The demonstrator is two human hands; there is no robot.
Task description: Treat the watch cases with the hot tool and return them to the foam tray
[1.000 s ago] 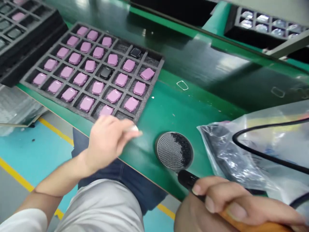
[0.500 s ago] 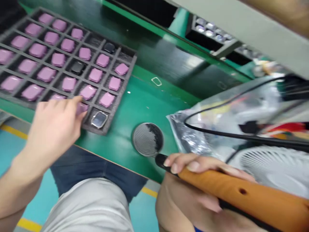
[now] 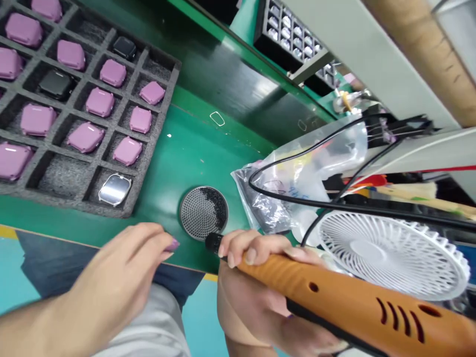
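Observation:
My left hand (image 3: pixel 122 263) is off the near edge of the green bench mat (image 3: pixel 193 168), and a small pink piece (image 3: pixel 172 244) shows between its fingertips. A grey foam tray (image 3: pixel 70 201) holds several pink-covered square devices, such as one (image 3: pixel 127 151) near its edge. Two dark devices also sit in its compartments. A silver-faced device (image 3: pixel 115 190) lies in the corner compartment, next to an empty one (image 3: pixel 63 177). My right hand (image 3: pixel 256 253) grips an orange-handled electric tool (image 3: pixel 345 302), whose black tip (image 3: pixel 213 243) nearly touches a round mesh disc (image 3: pixel 204 213).
A transparent plastic bag (image 3: pixel 293 188) and black cables (image 3: pixel 334 206) lie to the right, with a white fan (image 3: pixel 386 253) beyond. A black tray of shiny parts (image 3: pixel 286 29) stands at the far back. A blue floor (image 3: pixel 26 267) lies below the bench edge.
The view has turned and shifted, so the tray sits further left. My left hand has moved off the tray with the pink piece, and the compartment beside the silver-faced device now shows empty.

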